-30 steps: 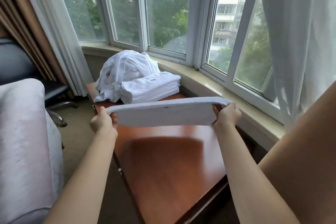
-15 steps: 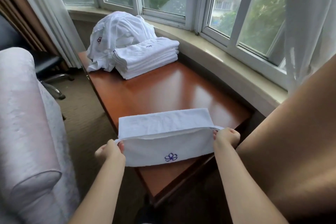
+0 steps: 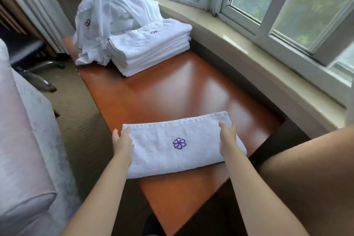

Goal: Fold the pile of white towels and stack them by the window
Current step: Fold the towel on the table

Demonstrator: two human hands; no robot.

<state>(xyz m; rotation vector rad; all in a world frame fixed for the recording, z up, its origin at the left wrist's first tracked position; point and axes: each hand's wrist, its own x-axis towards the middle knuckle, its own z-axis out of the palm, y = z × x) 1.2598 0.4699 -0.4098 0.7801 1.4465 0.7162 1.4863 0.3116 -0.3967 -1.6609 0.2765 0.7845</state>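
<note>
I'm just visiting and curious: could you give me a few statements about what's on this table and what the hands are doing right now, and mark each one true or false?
1. The folded towel under the hands lies flat on the wooden table. True.
2. Its purple flower emblem faces up. True.
3. The left hand is lifting the towel into the air. False: it rests flat at the towel's left end, while the right hand lies flat on its right part.
4. The stack of folded towels sits on the window ledge. False: it sits on the table's far end, beside the ledge.
5. An unfolded heap of white cloth lies against the stack. True.
</note>
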